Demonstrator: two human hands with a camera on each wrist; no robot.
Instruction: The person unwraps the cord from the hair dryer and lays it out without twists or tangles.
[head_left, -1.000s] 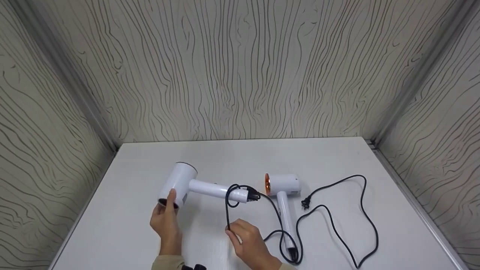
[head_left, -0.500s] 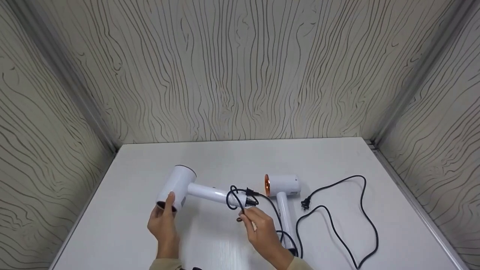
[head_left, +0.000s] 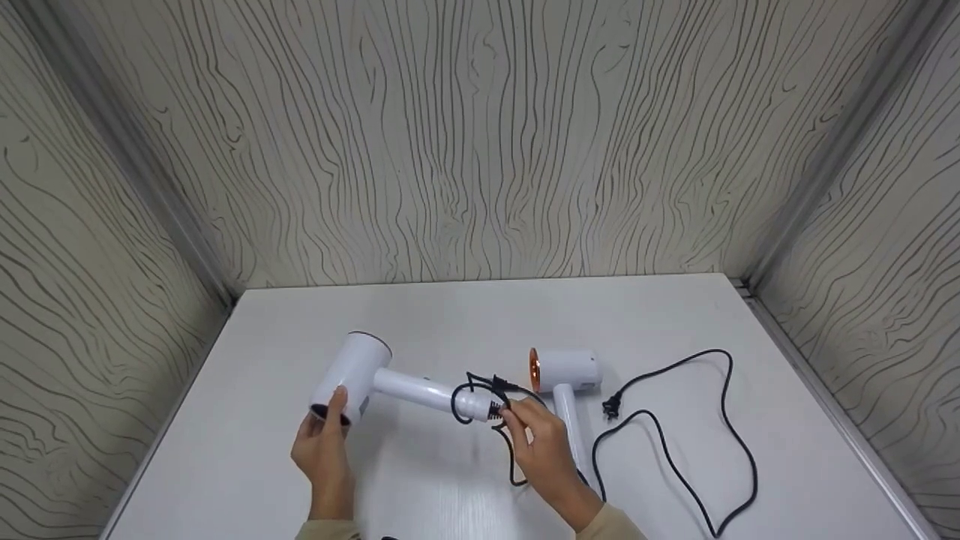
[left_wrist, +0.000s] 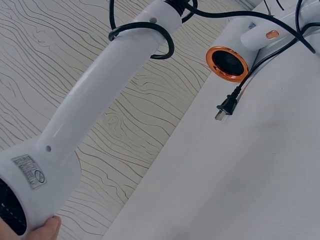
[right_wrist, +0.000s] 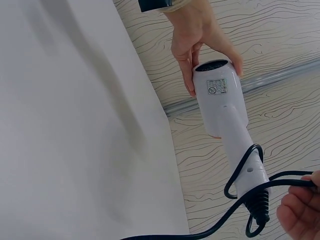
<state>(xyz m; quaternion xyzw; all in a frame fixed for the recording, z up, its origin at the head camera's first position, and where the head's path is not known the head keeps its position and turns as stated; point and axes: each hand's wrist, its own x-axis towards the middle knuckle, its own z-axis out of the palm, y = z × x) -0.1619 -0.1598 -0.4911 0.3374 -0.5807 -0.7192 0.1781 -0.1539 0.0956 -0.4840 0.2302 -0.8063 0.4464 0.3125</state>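
My left hand [head_left: 324, 454] grips the barrel end of a white hair dryer [head_left: 412, 390], held up above the table with its handle pointing right. A black cord [head_left: 454, 405] loops around the lower handle, as the left wrist view also shows. Beside the handle's ribbed end, my right hand [head_left: 541, 442] pinches the cord between thumb and fingers. In the right wrist view, part of the right hand [right_wrist: 300, 210] shows at the edge, with the cord [right_wrist: 220, 220] running from it across the handle. A second white hair dryer [head_left: 568, 369] with an orange-rimmed mouth lies on the table.
One black plug [left_wrist: 227, 105] lies near the orange rim [left_wrist: 227, 64]. Another plug [head_left: 611, 406] rests right of the second dryer, its cord [head_left: 752, 457] snaking across the white table [head_left: 285, 322]. Wood-patterned panels [head_left: 465, 150] stand behind and at both sides.
My right hand has moved right and up, drawing the cord from in front of the handle to its ribbed end. The held hair dryer has shifted slightly down and left with my left hand.
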